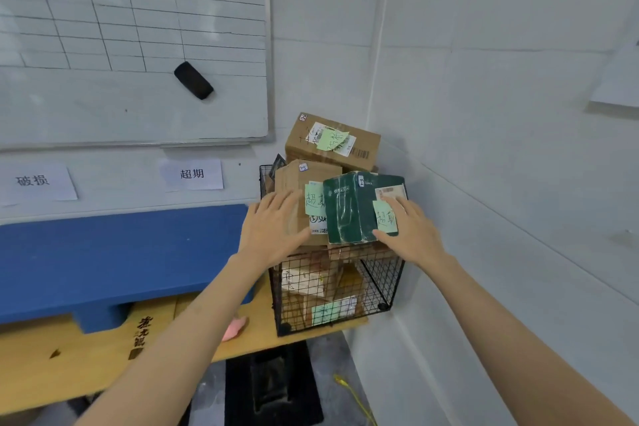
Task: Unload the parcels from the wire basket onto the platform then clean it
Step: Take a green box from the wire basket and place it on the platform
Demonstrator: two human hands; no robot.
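A black wire basket [383, 273] stands in the corner on a wooden board, heaped with parcels. A dark green parcel [352, 207] with a green sticky note leans at the front top, beside a brown cardboard box [294, 180]. Another brown box [332, 142] lies on top at the back. More parcels show through the mesh below. My left hand [273, 228] lies flat, fingers straight, against the left side of the brown box. My right hand [411, 232] touches the green parcel's right side with straight fingers. The blue platform [114, 252] runs along the wall to the left.
A whiteboard [138, 38] with a black eraser [193, 80] hangs above the platform. Two paper labels [192, 174] are stuck to the wall. A pink cloth [235, 327] lies on the wooden board [69, 363] under my left forearm. White walls close in the right side.
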